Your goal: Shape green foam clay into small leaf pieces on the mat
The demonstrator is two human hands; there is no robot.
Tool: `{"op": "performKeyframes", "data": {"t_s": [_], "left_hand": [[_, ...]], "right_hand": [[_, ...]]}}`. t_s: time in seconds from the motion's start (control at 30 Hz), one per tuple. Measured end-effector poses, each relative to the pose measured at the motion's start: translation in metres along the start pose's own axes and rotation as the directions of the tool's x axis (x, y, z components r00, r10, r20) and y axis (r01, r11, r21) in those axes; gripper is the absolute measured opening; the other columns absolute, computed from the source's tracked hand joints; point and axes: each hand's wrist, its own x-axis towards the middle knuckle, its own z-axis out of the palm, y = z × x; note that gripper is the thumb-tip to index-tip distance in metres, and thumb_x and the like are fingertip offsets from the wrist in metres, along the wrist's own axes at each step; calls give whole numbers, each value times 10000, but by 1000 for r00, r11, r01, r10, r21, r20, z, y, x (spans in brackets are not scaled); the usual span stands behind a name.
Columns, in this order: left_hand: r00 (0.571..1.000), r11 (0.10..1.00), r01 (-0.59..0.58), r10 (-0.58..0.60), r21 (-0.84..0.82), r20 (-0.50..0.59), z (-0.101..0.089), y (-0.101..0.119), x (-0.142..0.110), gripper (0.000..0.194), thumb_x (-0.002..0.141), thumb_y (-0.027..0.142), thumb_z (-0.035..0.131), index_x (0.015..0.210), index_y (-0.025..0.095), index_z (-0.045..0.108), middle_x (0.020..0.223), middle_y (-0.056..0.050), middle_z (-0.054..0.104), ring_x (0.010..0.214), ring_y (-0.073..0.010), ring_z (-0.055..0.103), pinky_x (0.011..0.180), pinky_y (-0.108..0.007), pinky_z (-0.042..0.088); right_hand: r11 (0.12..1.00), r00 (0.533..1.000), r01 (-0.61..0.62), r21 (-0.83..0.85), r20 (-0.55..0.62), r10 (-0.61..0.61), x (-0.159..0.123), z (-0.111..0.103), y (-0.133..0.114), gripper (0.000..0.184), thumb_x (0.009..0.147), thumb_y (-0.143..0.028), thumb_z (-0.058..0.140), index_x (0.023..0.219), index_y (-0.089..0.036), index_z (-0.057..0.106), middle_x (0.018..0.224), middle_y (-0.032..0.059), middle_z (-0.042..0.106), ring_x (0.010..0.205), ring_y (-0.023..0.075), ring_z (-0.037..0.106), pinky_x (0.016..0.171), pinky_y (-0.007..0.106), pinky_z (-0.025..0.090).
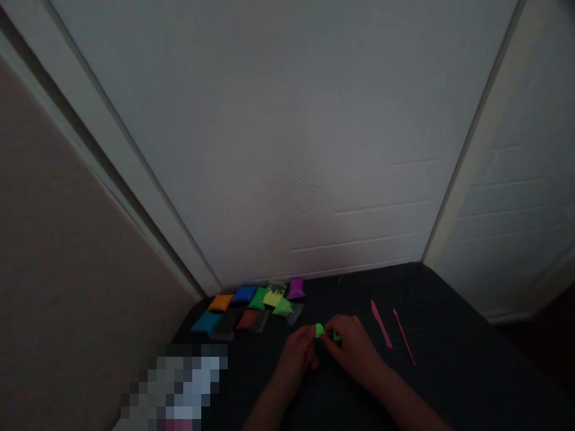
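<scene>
Our forearms [404, 398] come nearest the camera, low over the dark table [476, 371]. Squeezing too hard could, we judge, flatten the green lump [318, 330], which looks soft; uneven pulling by our two hands might tear it. Our grip covers the second green bit [337, 336] in part, so a slackened finger could drop it. We have the lump between our hands: left hand [294, 356] pinching its left edge at the fingertips, right hand [354, 347] with thumb and forefinger curled against its right side. Whether those right fingers grip it, or the bit beneath them, we cannot tell.
</scene>
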Motion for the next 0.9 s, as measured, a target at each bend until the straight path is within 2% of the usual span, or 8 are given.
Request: {"op": "performKeyframes", "data": {"t_s": [0.23, 0.37, 0.53, 0.63, 0.7, 0.77, 0.83, 0.9], "left_hand": [[1000, 1000, -5, 4, 30, 13, 5, 5, -2, 228, 775, 386, 486, 769, 159, 509, 403, 95, 298, 344, -43, 238, 382, -190, 288], [1000, 996, -31, 31, 85, -3, 7, 4, -2, 240, 780, 395, 471, 741, 160, 503, 405, 90, 307, 349, -49, 250, 379, -194, 308], [999, 984, -27, 34, 174, -36, 6, 0, -2, 245, 743, 389, 526, 810, 153, 522, 403, 103, 292, 338, -43, 241, 353, -181, 293], [997, 986, -35, 46, 165, -68, 7, -1, -1, 252, 717, 393, 551, 777, 150, 525, 424, 97, 309, 352, -39, 264, 357, -173, 294], [991, 986, -51, 69, 157, -114, 7, 0, 0, 269, 697, 411, 562, 752, 150, 523, 432, 94, 319, 358, -42, 280, 357, -173, 294], [977, 985, -68, 97, 157, -191, 8, 2, 1, 299, 673, 439, 570, 741, 151, 524, 424, 97, 313, 349, -45, 282, 357, -179, 295], [958, 978, -83, 131, 191, -256, 8, 5, 1, 334, 658, 471, 563, 743, 149, 538, 411, 99, 313, 339, -50, 287, 365, -188, 303], [946, 948, -89, 176, 304, -272, 9, 7, -1, 366, 669, 501, 529, 758, 147, 561, 417, 82, 361, 344, -62, 323, 382, -199, 314]], "right_hand": [[997, 997, -70, 23, 23, 70, 2, 8, 10, 89, 753, -262, 539, 825, -221, 572, 818, 6, 611, 787, 172, 548, 708, 301, 363], [999, 999, -34, -23, 42, 34, 0, 3, 6, 96, 776, -240, 505, 838, -218, 576, 823, 11, 607, 803, 168, 539, 728, 302, 342], [999, 999, 4, -50, 47, -2, -1, 0, 0, 127, 802, -197, 451, 796, -202, 577, 795, 18, 603, 793, 158, 527, 739, 308, 316], [1000, 999, -16, 26, 33, 15, -1, 2, -3, 121, 782, -191, 465, 752, -191, 582, 769, 16, 597, 768, 155, 520, 739, 313, 311], [978, 996, -87, 188, 38, 81, -1, 1, -3, 101, 756, -209, 490, 719, -187, 582, 728, 7, 584, 717, 147, 513, 700, 297, 332], [864, 980, -198, 463, 73, 186, 1, -4, -2, 103, 736, -248, 509, 682, -183, 568, 664, -9, 554, 647, 133, 497, 631, 268, 355], [634, 951, -273, 724, 102, 293, 4, -12, 1, 144, 733, -300, 512, 667, -178, 547, 629, -16, 526, 609, 124, 485, 591, 250, 372], [451, 915, -276, 849, 89, 393, 8, -20, 8, 182, 733, -350, 516, 689, -175, 545, 652, -7, 531, 623, 126, 494, 605, 253, 391]]}}
